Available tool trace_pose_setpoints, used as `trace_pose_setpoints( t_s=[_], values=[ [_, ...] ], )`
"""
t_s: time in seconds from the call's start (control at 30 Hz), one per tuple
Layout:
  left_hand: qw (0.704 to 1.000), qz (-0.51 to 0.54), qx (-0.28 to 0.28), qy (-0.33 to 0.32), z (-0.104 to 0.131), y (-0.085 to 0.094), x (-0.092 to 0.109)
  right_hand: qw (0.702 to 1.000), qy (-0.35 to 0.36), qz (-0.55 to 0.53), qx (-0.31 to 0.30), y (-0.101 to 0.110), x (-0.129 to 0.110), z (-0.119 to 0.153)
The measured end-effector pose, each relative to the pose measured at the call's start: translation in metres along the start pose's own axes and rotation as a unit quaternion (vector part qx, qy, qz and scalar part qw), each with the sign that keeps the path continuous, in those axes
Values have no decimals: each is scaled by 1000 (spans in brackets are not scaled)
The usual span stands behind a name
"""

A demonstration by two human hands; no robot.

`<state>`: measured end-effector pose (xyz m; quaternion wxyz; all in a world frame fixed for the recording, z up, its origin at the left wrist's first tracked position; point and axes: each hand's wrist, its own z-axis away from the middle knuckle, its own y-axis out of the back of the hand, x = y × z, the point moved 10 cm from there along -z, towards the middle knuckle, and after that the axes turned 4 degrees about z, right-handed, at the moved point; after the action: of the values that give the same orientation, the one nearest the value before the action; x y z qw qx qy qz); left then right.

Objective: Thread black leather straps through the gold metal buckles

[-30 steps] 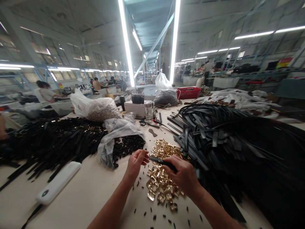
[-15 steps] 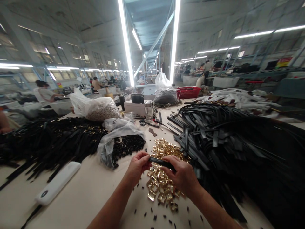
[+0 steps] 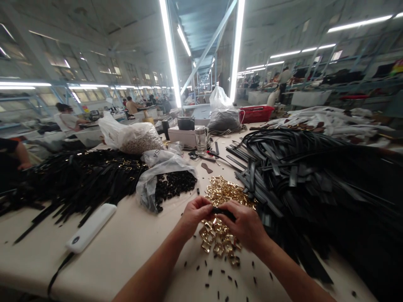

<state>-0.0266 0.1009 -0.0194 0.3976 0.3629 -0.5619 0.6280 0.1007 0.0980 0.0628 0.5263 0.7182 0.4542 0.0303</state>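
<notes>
Gold buckles (image 3: pixel 224 197) w/ shine; black strap (image 3: pixel 224 212) over them. Black straps pile (image 3: pixel 315 176) right of buckles, black loops (image 3: pixel 173 186) in clear bag left, red basket (image 3: pixel 255 113) beyond.

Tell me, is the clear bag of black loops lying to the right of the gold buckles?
No, the bag of black loops lies left of the gold buckles.

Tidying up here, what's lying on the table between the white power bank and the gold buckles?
In the head view, a clear bag spilling black loops lies between the power bank and the gold buckles.

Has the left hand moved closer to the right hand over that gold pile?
Yes. Judged against the gold buckles on the table, the left hand has closed rightward onto the black strap and now meets the right hand.
</notes>
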Motion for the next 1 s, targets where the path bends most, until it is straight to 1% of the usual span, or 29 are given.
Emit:
trace_pose_setpoints(
  t_s=[0.07,0.13,0.2,0.23,0.3,0.37,0.4,0.43,0.47,0.53,0.6,0.67,0.73,0.87,1.0],
  values=[
    [1000,8,-7,5,1,-2,0,1000,-1,-3,-2,0,0,0],
    [1000,12,-5,6,1,-1,3,1000,12,26,3,3,-4,1],
    [1000,17,20,-13,-1,9,13,995,41,90,28,13,-12,2],
    [998,21,43,-30,-3,19,22,989,61,126,48,19,-17,3],
    [991,33,104,-76,-4,45,41,974,97,186,88,31,-26,6],
    [977,37,170,-120,-4,76,60,964,111,216,109,37,-26,7],
    [969,24,202,-139,-3,92,69,962,109,225,108,36,-23,7],
    [960,-16,233,-156,-1,105,77,962,103,232,101,33,-18,6],
    [947,-79,260,-170,1,117,85,963,96,236,86,27,-12,4],
    [911,-224,296,-182,3,131,99,967,82,236,52,12,0,2],
    [872,-335,308,-181,5,136,105,971,69,228,26,-2,10,1],
    [846,-395,312,-175,7,139,107,974,59,217,12,-11,17,2],
    [816,-461,307,-165,7,135,106,977,49,208,-2,-17,22,2],
    [762,-570,276,-136,1,123,95,979,25,201,-24,-23,29,2],
    [716,-638,262,-107,-6,120,86,981,18,192,-31,-26,31,2]
  ],
)
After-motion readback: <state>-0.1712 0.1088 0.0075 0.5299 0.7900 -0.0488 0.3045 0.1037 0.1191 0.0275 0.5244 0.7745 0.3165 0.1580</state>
